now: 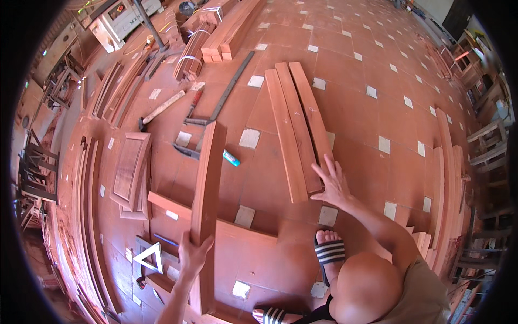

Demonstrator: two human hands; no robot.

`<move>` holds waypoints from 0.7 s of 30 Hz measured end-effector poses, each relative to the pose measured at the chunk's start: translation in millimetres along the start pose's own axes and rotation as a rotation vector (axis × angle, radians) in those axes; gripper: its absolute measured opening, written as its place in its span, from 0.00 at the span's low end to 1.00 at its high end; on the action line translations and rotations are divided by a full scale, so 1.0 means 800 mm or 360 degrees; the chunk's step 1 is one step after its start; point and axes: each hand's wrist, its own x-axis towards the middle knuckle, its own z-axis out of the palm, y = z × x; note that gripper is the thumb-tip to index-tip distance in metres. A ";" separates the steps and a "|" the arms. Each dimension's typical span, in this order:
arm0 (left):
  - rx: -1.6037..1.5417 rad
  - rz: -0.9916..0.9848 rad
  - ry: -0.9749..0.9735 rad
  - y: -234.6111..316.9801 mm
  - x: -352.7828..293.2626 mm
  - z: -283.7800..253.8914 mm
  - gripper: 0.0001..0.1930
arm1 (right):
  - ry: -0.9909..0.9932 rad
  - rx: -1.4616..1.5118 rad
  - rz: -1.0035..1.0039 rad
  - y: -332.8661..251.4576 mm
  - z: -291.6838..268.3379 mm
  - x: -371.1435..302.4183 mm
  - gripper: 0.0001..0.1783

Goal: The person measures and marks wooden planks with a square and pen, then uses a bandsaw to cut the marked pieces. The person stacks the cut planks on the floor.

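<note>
A thick reddish beam [209, 178] stands out left of center in the frame, running from mid-picture toward the lower edge, with the worker's left hand [194, 255] clasped on its lower half. The fingers appear wrapped over its sides. The right hand [335, 186], near the center, is spread wide at the near end of three narrow boards [297, 116], its fingers loose around the rightmost one. Whether they press on the wood is hard to tell, as the hand itself hides that corner.

The step in hand looks like handling and placing timber, one piece steadied while the other hand attends to the laid row. From this posture, shifting a board would call for the right fingers to close on its edges while the left keeps the beam from tipping.

Below the left hand's beam, a thinner board [247, 231] crosses at an angle. A bar clamp [232, 86] with a red handle and a hammer [162, 109] lie above, toward the upper left; a small teal tube [231, 157] sits just right of the beam. At lower left rests a white triangle [159, 258], with a framed wooden panel [131, 171] higher up. Bundled lumber [232, 32] fills the top of the tiled floor [356, 113].
</note>
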 end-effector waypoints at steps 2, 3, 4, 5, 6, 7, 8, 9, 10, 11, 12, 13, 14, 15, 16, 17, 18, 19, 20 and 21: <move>-0.0270 -0.0124 -0.0048 0.059 0.062 0.058 0.36 | 0.0053 0.0058 -0.0090 0.004 0.006 0.006 0.66; -0.0315 -0.0133 -0.0097 0.085 0.093 0.088 0.37 | 0.0057 0.0035 -0.0109 0.007 0.009 0.008 0.64; -0.0367 -0.0127 -0.0093 0.109 0.118 0.120 0.38 | -0.0010 0.0017 -0.0091 0.009 0.012 0.010 0.63; -0.0424 -0.0164 -0.0111 0.132 0.141 0.152 0.38 | -0.0012 0.0009 -0.0097 0.013 0.014 0.013 0.60; -0.0474 -0.0173 -0.0106 0.155 0.164 0.183 0.40 | 0.0045 -0.0013 -0.0141 0.017 0.016 0.016 0.60; -0.0534 -0.0248 -0.0116 0.174 0.181 0.212 0.42 | 0.0049 -0.0035 -0.0163 0.020 0.018 0.019 0.61; -0.0439 -0.0238 -0.0038 0.189 0.195 0.237 0.44 | -0.0047 -0.0050 -0.0130 0.020 0.021 0.017 0.61; -0.0364 -0.0241 0.0046 0.212 0.218 0.263 0.45 | 0.0066 -0.0050 -0.0176 0.025 0.022 0.024 0.62; -0.0267 -0.0283 0.0104 0.228 0.229 0.285 0.47 | 0.0069 -0.0051 -0.0168 0.027 0.025 0.025 0.62; -0.0209 -0.0263 0.0121 0.242 0.239 0.303 0.48 | 0.0075 -0.0055 -0.0156 0.030 0.028 0.028 0.63; -0.0141 -0.0272 0.0130 0.255 0.248 0.317 0.49 | 0.0053 -0.0053 -0.0145 0.032 0.030 0.029 0.64; -0.0050 -0.0295 0.0178 0.265 0.254 0.329 0.50 | 0.0090 -0.0050 -0.0173 0.035 0.033 0.031 0.65; -0.0031 -0.0288 0.0164 0.273 0.257 0.338 0.49 | 0.0128 -0.0035 -0.0212 0.036 0.035 0.032 0.66; 0.0003 -0.0289 0.0187 0.281 0.262 0.347 0.49 | 0.0145 -0.0035 -0.0233 0.038 0.037 0.033 0.66; 0.0057 -0.0282 0.0205 0.287 0.265 0.355 0.49 | 0.0115 -0.0047 -0.0233 0.040 0.039 0.034 0.67; 0.0099 -0.0268 0.0202 0.292 0.268 0.360 0.47 | 0.0154 -0.0029 -0.0260 0.041 0.040 0.035 0.67; 0.0138 -0.0252 0.0185 0.295 0.272 0.365 0.46 | 0.0144 -0.0019 -0.0263 0.043 0.040 0.035 0.68; 0.0181 -0.0214 0.0173 0.298 0.275 0.369 0.46 | 0.0090 -0.0017 -0.0248 0.044 0.040 0.035 0.68; 0.0239 -0.0153 0.0198 0.300 0.278 0.372 0.46 | 0.0148 0.0013 -0.0283 0.044 0.040 0.034 0.68; 0.0295 -0.0134 0.0181 0.301 0.279 0.376 0.47 | 0.0170 0.0029 -0.0299 0.044 0.040 0.034 0.68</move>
